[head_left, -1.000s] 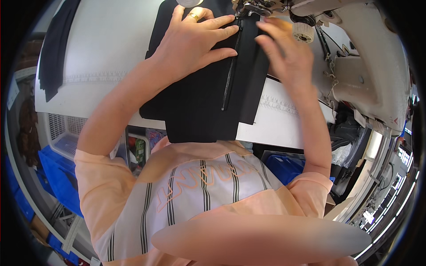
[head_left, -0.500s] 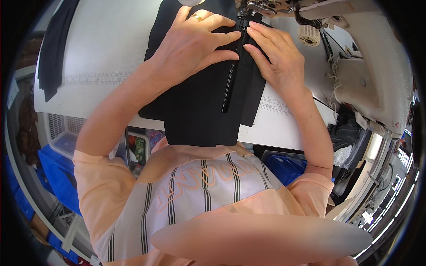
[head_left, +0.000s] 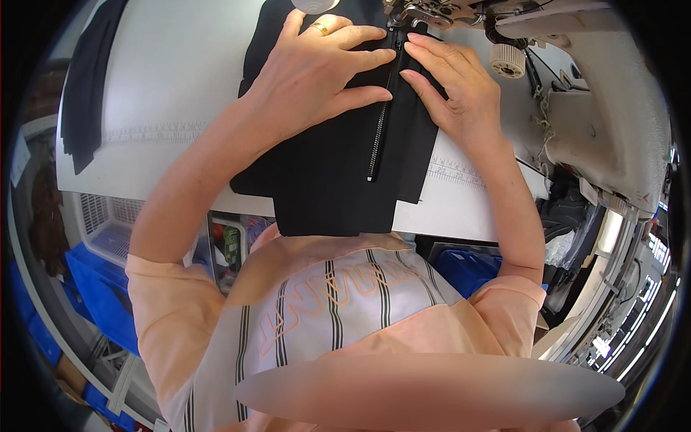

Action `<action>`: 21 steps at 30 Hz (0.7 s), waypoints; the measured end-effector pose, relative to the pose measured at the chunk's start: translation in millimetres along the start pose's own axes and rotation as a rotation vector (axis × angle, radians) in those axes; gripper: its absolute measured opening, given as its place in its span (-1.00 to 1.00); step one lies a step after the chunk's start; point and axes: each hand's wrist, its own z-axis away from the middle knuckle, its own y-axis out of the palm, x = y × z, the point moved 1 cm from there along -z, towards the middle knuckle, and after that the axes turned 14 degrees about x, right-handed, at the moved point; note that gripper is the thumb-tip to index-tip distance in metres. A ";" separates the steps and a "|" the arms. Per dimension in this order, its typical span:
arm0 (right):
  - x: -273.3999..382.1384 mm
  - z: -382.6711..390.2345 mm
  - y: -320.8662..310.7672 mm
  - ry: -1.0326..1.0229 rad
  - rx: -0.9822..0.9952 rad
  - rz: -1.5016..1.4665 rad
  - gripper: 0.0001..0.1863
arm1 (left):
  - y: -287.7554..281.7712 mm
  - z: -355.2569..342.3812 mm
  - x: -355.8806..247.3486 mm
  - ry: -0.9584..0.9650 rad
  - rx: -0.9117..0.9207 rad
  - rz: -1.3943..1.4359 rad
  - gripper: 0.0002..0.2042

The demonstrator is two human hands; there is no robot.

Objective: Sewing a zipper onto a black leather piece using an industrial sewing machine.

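Observation:
A black cloth panel point(head_left: 324, 187) lies on the white table with its far end by the sewing machine's needle area point(head_left: 397, 16). A zipper point(head_left: 376, 140) with dark metal teeth runs lengthwise along it. Left of the zipper, my left hand point(head_left: 317, 68) rests palm down with fingers spread, a gold ring on one finger, the fingertips at the zipper's edge. On the other side lies my right hand point(head_left: 457, 86), fingers stretched out flat on the cloth beside the zipper. A small zipper pull point(head_left: 398, 45) shows between the fingertips.
Printed ruler markings point(head_left: 158, 133) cross the white table point(head_left: 165, 79). More black cloth pieces point(head_left: 90, 86) lie at its left end. The machine's pale body point(head_left: 604, 137) and round knob point(head_left: 507, 60) stand at right. Blue bins point(head_left: 108, 295) and a white basket point(head_left: 108, 223) sit below the left edge.
The black cloth has slid slightly away from me, toward the needle area. Both hands keep nearly the same pose, and the whole view has shifted a little.

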 end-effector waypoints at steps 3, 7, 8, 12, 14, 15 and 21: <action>-2.9 -1.7 0.7 -0.073 -0.078 0.028 -0.68 | 1.1 -0.4 1.0 -0.005 -0.004 -0.022 -0.58; -5.9 -4.0 1.0 -0.025 -0.039 0.027 -0.67 | 2.7 -3.6 2.8 -0.018 -0.022 -0.042 -0.58; -6.4 -4.3 0.9 -0.006 -0.020 0.016 -0.66 | 2.5 -4.4 2.9 -0.020 -0.028 -0.047 -0.58; -8.6 -5.7 0.4 -0.019 -0.036 0.010 -0.66 | -0.4 -6.5 3.7 -0.040 0.033 0.035 -0.55; -10.1 -6.8 0.4 -0.040 -0.034 0.006 -0.66 | -1.5 -7.3 2.1 -0.020 -0.026 0.172 -0.58; -10.7 -7.4 0.4 -0.049 -0.032 0.004 -0.66 | -1.5 -8.2 1.7 -0.008 -0.039 0.176 -0.59; -8.4 -10.9 -2.2 -0.051 -0.053 -0.049 -0.69 | -0.4 -5.9 -4.0 -0.009 -0.026 -0.033 -0.60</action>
